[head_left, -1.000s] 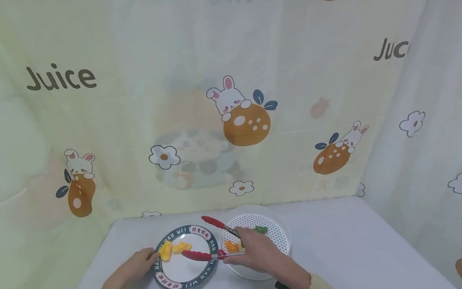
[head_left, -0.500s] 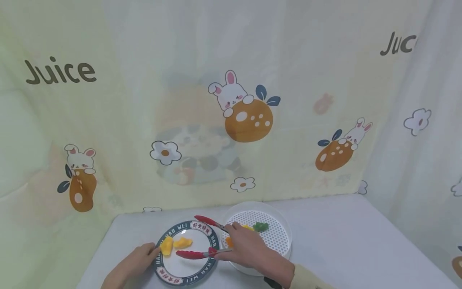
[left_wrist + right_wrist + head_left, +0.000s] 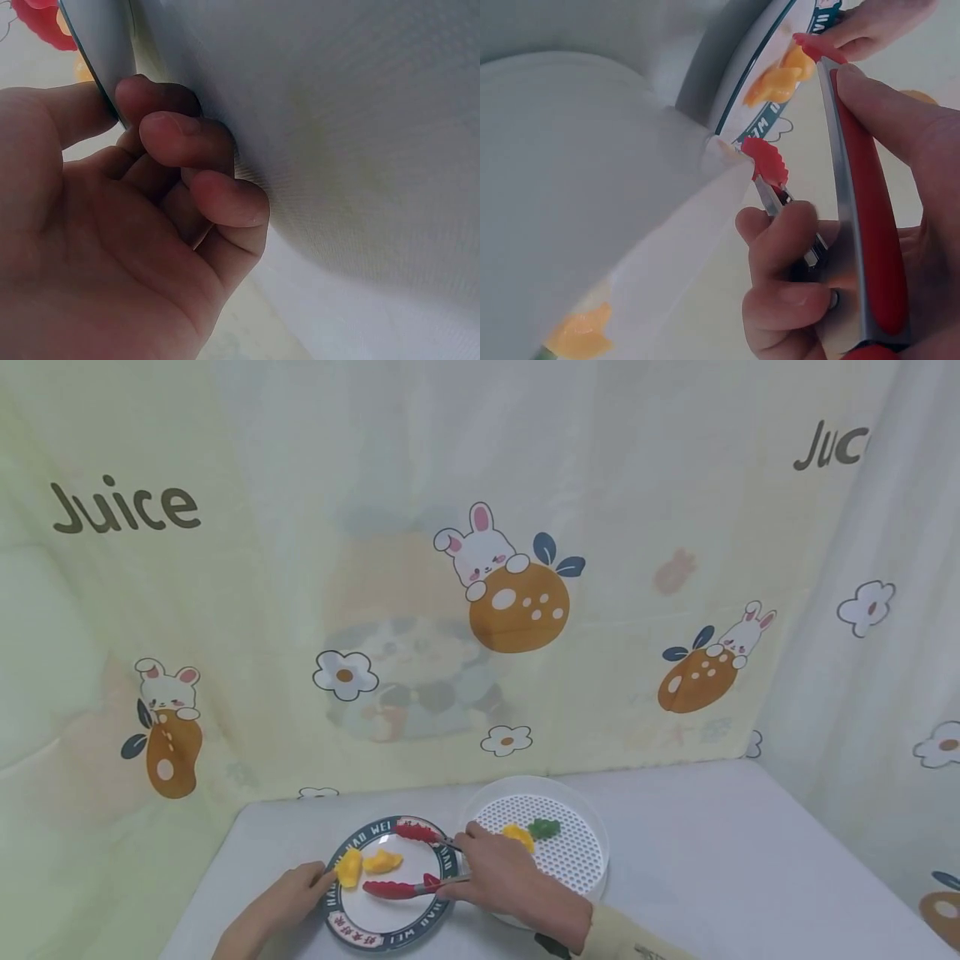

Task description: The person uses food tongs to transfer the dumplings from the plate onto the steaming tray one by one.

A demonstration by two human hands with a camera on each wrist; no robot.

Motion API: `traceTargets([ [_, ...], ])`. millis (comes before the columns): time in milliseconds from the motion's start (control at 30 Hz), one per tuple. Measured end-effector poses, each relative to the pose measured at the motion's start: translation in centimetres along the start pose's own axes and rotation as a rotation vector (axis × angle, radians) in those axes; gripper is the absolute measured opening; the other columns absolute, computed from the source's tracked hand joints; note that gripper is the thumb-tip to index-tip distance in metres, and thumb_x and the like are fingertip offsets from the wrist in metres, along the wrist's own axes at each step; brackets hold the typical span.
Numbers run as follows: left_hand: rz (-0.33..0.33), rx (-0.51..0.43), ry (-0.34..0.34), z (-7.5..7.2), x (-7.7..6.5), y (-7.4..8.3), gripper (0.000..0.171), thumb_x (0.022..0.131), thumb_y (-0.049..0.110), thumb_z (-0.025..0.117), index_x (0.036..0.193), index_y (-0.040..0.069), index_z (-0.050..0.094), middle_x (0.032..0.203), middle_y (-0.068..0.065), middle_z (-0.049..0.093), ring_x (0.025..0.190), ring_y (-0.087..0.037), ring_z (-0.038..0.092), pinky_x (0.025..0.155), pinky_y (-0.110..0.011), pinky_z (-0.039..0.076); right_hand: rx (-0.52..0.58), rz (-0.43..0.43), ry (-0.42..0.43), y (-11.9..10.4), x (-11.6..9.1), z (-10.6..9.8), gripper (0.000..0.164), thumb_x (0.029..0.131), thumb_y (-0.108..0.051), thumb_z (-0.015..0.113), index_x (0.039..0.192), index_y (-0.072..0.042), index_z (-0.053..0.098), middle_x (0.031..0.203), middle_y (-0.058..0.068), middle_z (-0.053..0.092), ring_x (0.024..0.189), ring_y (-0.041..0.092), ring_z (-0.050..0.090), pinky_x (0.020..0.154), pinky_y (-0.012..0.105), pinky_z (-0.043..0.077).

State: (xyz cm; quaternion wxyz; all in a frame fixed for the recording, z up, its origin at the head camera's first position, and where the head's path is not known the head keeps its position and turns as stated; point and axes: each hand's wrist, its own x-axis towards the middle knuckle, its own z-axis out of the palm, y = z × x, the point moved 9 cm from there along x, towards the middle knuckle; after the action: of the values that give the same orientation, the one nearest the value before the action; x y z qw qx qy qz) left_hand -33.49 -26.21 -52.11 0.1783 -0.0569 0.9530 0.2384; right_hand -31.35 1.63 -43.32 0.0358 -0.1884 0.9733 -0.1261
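My left hand (image 3: 288, 902) pinches the left rim of a round white plate (image 3: 382, 920) with a dark green lettered border. The left wrist view shows the thumb on one side of the rim and curled fingers on the other. Two yellow food-like pieces, one upright by the rim (image 3: 348, 868) and one flatter (image 3: 383, 861), are on the plate. My right hand (image 3: 510, 877) grips metal tongs (image 3: 870, 217) with red handle covers and red scalloped tips. Their tips are spread apart over the plate, just right of the yellow pieces, with nothing visible between them.
Right of the plate stands a round white basket (image 3: 573, 860) with a perforated bottom, partly hidden by my right hand. It contains a yellow piece (image 3: 517, 837) and a green piece (image 3: 543, 829). A printed curtain (image 3: 420, 568) hangs behind the white table (image 3: 697, 868).
My right hand has moved left with the tongs, bringing them further over the plate, and the tips have drawn somewhat closer together. My left hand stays at the plate rim.
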Motion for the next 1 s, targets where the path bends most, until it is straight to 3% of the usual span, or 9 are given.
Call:
traceTargets([
  [367, 0.000, -0.003, 0.006, -0.04, 0.04, -0.03, 0.052, 0.105, 0.036, 0.048, 0.124, -0.011, 0.057, 0.099, -0.013, 0.067, 0.095, -0.028, 0.065, 0.092, -0.050, 0.054, 0.017, 0.014, -0.001, -0.09, 0.26, 0.46, 0.053, 0.079, -0.058, 0.079, 0.111, -0.016, 0.072, 0.082, -0.008, 0.052, 0.068, 0.010, 0.049, 0.056, 0.024, 0.037],
  [533, 0.009, -0.013, 0.004, -0.01, -0.01, 0.12, 0.044, 0.105, 0.034, 0.047, 0.115, -0.006, 0.061, 0.086, -0.007, 0.062, 0.081, -0.019, 0.059, 0.081, -0.042, 0.055, 0.002, 0.003, 0.011, -0.03, 0.24, 0.37, 0.050, 0.080, -0.057, 0.078, 0.109, -0.017, 0.073, 0.080, -0.009, 0.052, 0.067, 0.011, 0.049, 0.057, 0.024, 0.037],
  [733, 0.024, -0.033, 0.011, 0.08, 0.05, 0.28, 0.034, 0.105, 0.030, 0.048, 0.105, 0.000, 0.063, 0.079, -0.006, 0.057, 0.075, -0.017, 0.055, 0.071, -0.035, 0.051, 0.003, -0.008, 0.031, -0.01, 0.20, 0.25, 0.049, 0.081, -0.057, 0.077, 0.109, -0.018, 0.074, 0.079, -0.010, 0.052, 0.067, 0.010, 0.048, 0.057, 0.024, 0.037],
  [1000, 0.034, -0.033, 0.021, 0.06, 0.04, 0.27, 0.032, 0.105, 0.030, 0.048, 0.100, 0.002, 0.063, 0.078, -0.006, 0.056, 0.073, -0.017, 0.054, 0.069, -0.033, 0.050, 0.006, -0.010, 0.030, 0.02, 0.18, 0.26, 0.047, 0.082, -0.056, 0.076, 0.110, -0.018, 0.074, 0.079, -0.010, 0.052, 0.067, 0.009, 0.048, 0.056, 0.023, 0.036],
])
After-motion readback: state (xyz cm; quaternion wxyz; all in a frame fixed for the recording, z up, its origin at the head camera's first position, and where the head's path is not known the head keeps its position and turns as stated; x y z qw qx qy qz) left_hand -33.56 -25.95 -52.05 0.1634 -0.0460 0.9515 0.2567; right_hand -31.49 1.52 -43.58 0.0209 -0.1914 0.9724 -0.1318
